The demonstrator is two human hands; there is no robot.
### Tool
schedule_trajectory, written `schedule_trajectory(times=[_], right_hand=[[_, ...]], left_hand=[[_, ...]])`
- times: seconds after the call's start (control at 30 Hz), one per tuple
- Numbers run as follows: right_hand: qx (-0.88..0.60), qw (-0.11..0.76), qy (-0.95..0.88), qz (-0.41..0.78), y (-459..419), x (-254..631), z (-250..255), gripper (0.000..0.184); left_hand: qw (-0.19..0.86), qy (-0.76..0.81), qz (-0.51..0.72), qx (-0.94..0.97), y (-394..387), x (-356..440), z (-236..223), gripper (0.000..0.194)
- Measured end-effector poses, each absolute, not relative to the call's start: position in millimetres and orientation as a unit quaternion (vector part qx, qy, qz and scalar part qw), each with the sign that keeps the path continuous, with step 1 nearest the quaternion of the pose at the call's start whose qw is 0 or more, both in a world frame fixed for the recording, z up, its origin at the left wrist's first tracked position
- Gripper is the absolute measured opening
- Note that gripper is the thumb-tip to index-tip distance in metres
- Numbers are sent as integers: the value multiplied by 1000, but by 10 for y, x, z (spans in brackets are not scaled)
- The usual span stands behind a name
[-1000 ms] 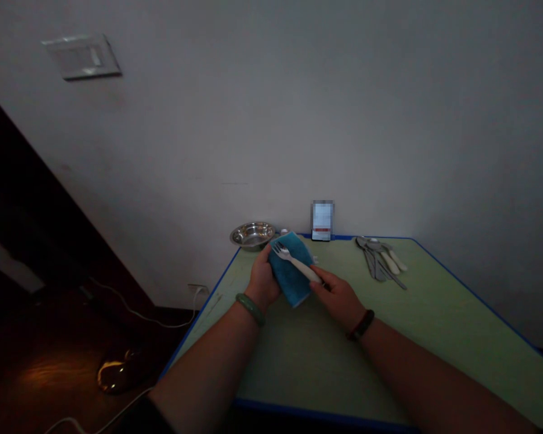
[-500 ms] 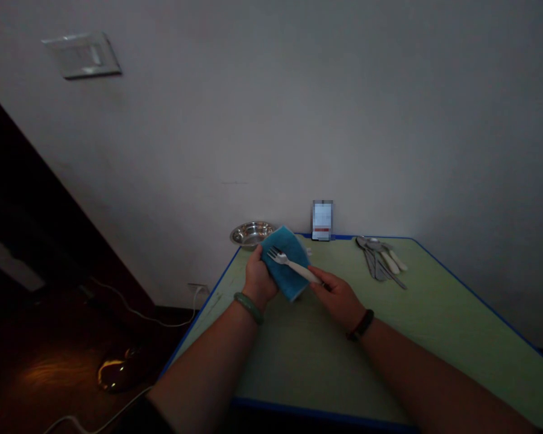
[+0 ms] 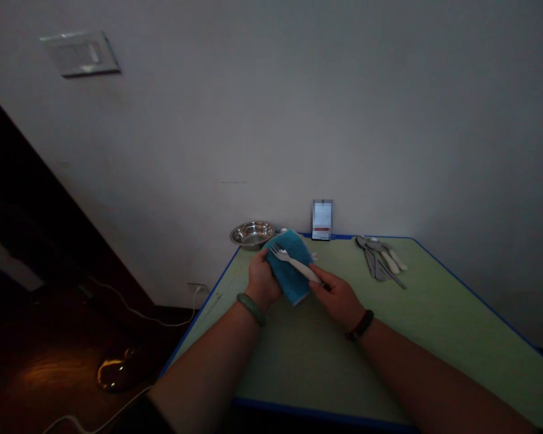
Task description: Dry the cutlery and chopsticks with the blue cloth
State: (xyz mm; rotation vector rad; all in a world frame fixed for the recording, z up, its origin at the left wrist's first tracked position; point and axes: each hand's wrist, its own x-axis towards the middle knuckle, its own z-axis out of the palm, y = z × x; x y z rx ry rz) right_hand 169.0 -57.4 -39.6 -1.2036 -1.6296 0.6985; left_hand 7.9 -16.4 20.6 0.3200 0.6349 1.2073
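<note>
A blue cloth (image 3: 293, 288) lies spread over my left hand (image 3: 263, 280), which holds it from below and from the left side. On top of the cloth rests the metal head of a fork (image 3: 301, 267) with a pale handle, its tines pointing up and left. My right hand (image 3: 337, 295) pinches the end of that handle between thumb and fingers. Both hands are raised above the pale green table (image 3: 311, 367). Part of my left hand is hidden beneath the cloth.
A shiny metal bowl (image 3: 253, 235) stands at the table's back left corner. A phone (image 3: 322, 220) leans upright against the wall. Several spoons and other cutlery (image 3: 379, 259) lie in a pile at the back right. A white cable (image 3: 163, 324) hangs left of the table.
My left hand and the cloth have shifted slightly right and down. The fork's head has moved a little right with them. My right hand has barely moved and keeps its hold.
</note>
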Motion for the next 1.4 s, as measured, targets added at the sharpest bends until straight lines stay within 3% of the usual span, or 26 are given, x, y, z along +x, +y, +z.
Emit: schedule_trajectory(times=[0.3, 0.53, 1.4], right_hand=[[-472, 485, -685, 270, -569, 1710, -420, 43], [-485, 461, -698, 256, -588, 1700, -379, 51], [-482, 467, -684, 286, -594, 1696, -371, 49]], left_hand=[[734, 310, 589, 133, -73, 42, 179, 47], [751, 295, 571, 151, -101, 54, 194, 49], [754, 292, 560, 180, -139, 31, 191, 55]])
